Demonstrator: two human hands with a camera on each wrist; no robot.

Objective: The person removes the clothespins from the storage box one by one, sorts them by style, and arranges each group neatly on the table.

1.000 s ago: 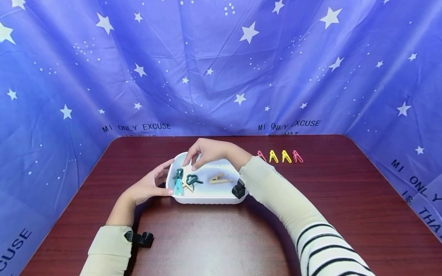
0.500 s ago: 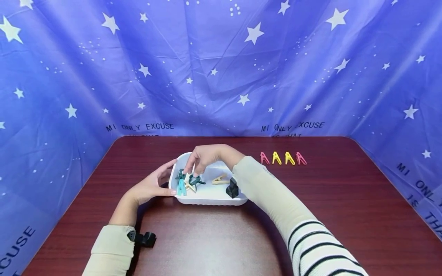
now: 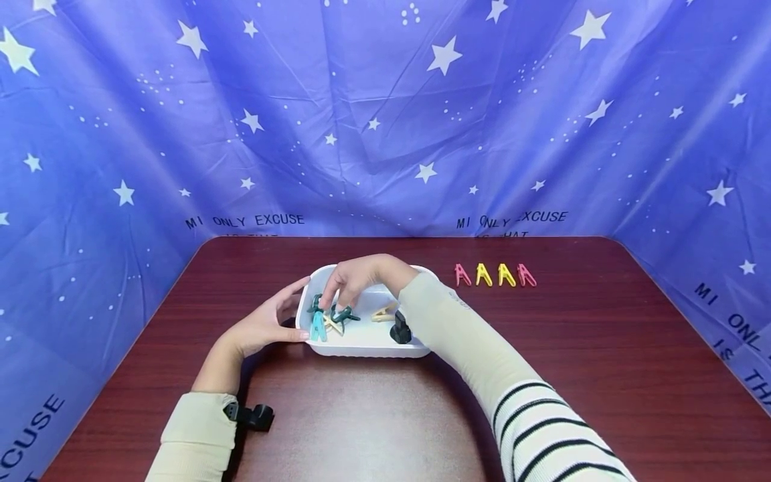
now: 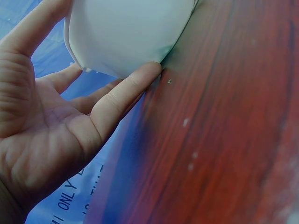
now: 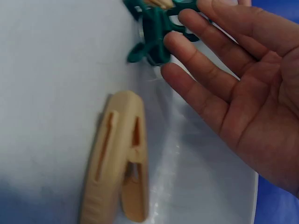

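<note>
A white plastic tray (image 3: 370,350) stands on the table, held at its left end by my left hand (image 3: 263,327). The thumb lies at the near rim, and the fingers reach along the far side; in the left wrist view a fingertip (image 4: 152,70) touches the lower corner. My right hand (image 3: 357,276) reaches down into the tray, index finger and thumb spread over several clips. Under it are a dark green spring clamp (image 3: 344,314), another dark green clamp (image 3: 315,303), a teal clothespin (image 3: 318,328) and a beige clothespin (image 3: 333,326). Another beige clothespin (image 5: 114,154) lies nearer the right wrist.
Behind and right of the tray, a row of clothespins stands on the table: a pink one (image 3: 461,275), a yellow one (image 3: 483,275), another yellow (image 3: 506,275) and another pink (image 3: 527,275). A blue star-patterned curtain (image 3: 385,120) surrounds the dark red wooden table (image 3: 602,361).
My right hand has lowered into the tray, its fingertips now down among the clips at the left end. The left hand keeps its place on the tray. The view has shifted slightly.
</note>
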